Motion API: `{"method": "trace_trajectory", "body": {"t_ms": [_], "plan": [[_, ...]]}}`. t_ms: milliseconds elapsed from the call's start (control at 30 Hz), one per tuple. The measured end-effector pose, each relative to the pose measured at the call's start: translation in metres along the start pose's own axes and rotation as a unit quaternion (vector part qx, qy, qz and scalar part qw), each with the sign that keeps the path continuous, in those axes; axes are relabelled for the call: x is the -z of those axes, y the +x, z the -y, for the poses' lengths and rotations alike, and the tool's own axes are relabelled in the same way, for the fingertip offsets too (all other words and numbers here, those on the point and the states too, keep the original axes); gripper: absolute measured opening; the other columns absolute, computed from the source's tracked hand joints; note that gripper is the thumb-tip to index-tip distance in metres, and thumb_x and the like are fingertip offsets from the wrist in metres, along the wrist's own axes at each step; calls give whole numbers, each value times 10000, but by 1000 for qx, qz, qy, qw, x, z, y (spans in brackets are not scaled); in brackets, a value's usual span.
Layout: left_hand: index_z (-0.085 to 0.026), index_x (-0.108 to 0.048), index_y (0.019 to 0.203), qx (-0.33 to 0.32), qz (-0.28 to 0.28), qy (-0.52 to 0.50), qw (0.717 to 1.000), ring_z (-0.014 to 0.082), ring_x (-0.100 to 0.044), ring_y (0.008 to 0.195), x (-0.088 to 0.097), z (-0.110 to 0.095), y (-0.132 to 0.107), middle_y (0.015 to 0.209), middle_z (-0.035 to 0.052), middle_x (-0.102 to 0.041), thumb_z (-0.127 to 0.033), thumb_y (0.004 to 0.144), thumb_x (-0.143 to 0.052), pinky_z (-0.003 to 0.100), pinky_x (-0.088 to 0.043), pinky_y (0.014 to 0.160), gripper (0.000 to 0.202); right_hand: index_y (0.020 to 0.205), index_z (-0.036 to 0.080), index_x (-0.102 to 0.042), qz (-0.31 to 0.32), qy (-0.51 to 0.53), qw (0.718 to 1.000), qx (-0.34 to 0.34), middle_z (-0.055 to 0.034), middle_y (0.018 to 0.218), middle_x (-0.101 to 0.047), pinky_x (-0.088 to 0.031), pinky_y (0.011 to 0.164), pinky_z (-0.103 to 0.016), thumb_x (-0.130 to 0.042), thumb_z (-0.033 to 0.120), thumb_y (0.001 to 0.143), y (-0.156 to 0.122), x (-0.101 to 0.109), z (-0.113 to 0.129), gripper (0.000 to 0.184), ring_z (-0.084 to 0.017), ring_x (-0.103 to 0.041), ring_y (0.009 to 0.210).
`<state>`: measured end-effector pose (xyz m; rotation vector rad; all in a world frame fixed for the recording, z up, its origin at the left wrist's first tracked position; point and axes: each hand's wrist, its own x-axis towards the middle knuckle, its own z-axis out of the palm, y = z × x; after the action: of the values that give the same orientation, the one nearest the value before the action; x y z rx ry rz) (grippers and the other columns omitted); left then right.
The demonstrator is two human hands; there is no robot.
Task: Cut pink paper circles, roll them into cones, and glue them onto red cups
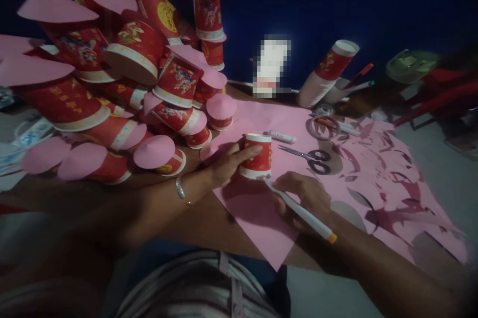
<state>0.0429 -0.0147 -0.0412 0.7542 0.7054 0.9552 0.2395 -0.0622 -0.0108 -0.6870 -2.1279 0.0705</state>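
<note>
My left hand (227,162) grips a red paper cup (258,156) with white bands at top and bottom, standing on a pink paper sheet (257,213). In my right hand (306,198) is a white marker pen (306,216) with an orange end. Its tip is at the cup's lower edge; whether it touches the cup or the paper I cannot tell. Just beyond the cup lies a white capped tube (283,137). Dark-handled scissors (308,157) rest partly opened on the paper, right of the cup.
Several red cups with pink paper cones (153,151) are piled on the left. A tall stack of cups (323,76) leans at the back right. Near it lies a tape roll (324,126). Pink paper scraps (396,178) cover the table's right side.
</note>
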Motion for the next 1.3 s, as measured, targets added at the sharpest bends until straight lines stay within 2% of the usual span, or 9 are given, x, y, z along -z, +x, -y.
{"method": "trace_trajectory", "body": {"t_ms": [333,567,733,1033,1300], "plan": [[-143,-633,1151,4,12,-11,1000,221,-698,911,2,2,2,1038,102,-741,-437,801,-825,368,-550,831,495,1030,202,-580,-9,-3,1000,30,5,729,-691,-517,528,-238,-578,77,881,-1,-3,-2,193,-128,-654,568],[-145,-636,1158,1,18,-5,1000,228,-709,919,3,1,1,1040,103,-747,-426,825,-806,381,-556,840,468,1054,178,-596,-3,30,999,32,-1,738,-685,-526,559,-245,-581,67,871,-6,-3,-4,215,-132,-661,592],[-148,-627,1175,4,18,-10,1000,235,-718,935,2,2,0,1053,101,-750,-411,823,-803,389,-553,854,473,1033,185,-587,-10,12,999,34,-5,721,-682,-523,546,-241,-573,47,843,-3,-4,-3,235,-135,-651,585],[-153,-634,1179,2,17,-8,1000,235,-723,958,2,1,1,1051,92,-757,-411,814,-807,401,-533,914,480,1015,178,-587,-5,9,999,44,-10,696,-685,-521,543,-238,-576,64,867,-1,-4,-2,187,-143,-667,573],[-153,-620,1194,-1,25,-2,1000,238,-718,967,2,1,0,1083,106,-750,-407,823,-799,384,-537,877,484,994,188,-598,-12,-6,1000,28,-8,712,-717,-541,543,-222,-616,97,915,-2,-5,0,122,-128,-692,583]]}}
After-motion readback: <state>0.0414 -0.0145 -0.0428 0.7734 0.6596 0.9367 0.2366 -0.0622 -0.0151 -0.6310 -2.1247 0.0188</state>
